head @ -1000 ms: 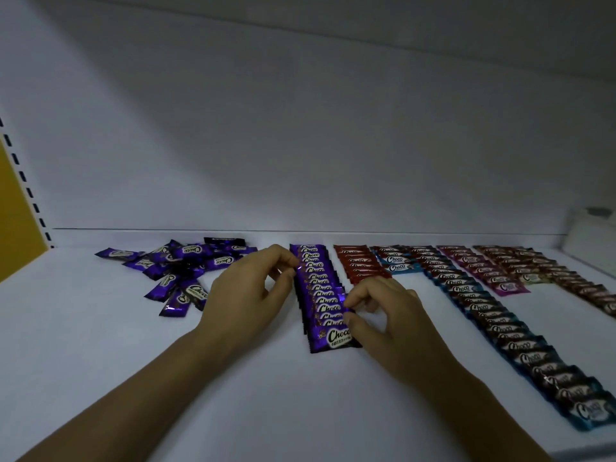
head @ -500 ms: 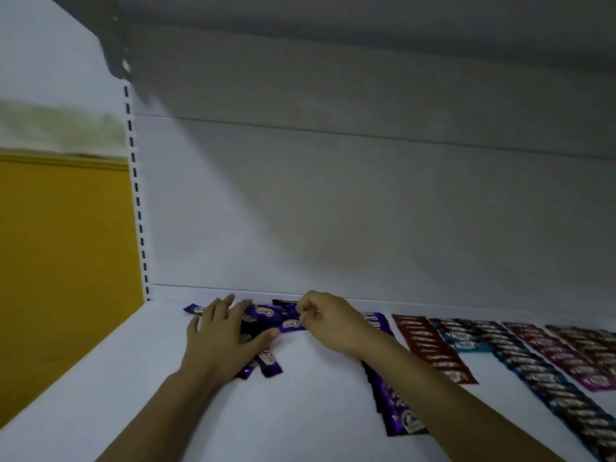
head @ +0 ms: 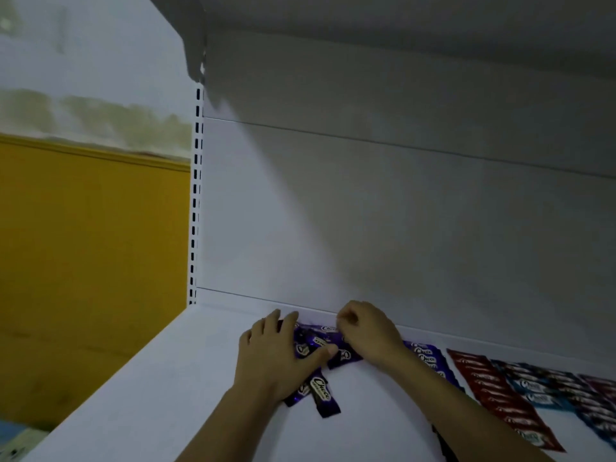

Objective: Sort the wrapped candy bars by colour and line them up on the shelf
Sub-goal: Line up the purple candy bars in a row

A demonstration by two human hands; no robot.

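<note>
Pressing the left hand point(head: 276, 358) flat on the loose heap of purple candy bars point(head: 316, 343), near the back left part of the shelf point(head: 160, 395). Keeping its fingers straight and a little spread, the thumb reaching to the right across the wrappers. Covering the left side of the heap with the palm, so hiding the bars under it.

Pinching with the right hand point(head: 366, 331) the end of the back purple bar point(head: 328, 328) at the far edge of the heap, fingers curled tight. Blocking the exact grip with the knuckles.

Leaving a front purple bar point(head: 321, 393) sticking out toward the front beside the left wrist, its logo facing up.

Crossing the right forearm over the purple row point(head: 428, 358) just right of the heap, and hiding its front part. Having the red row point(head: 500, 398) beside that, then the blue row point(head: 540, 393), both running front to back.

Reaching in front of a white back panel point(head: 366, 228), with a slotted upright point(head: 196, 195) at its left end and a yellow wall point(head: 83, 245) further left. Staying under a shadowed upper shelf point(head: 400, 21).
</note>
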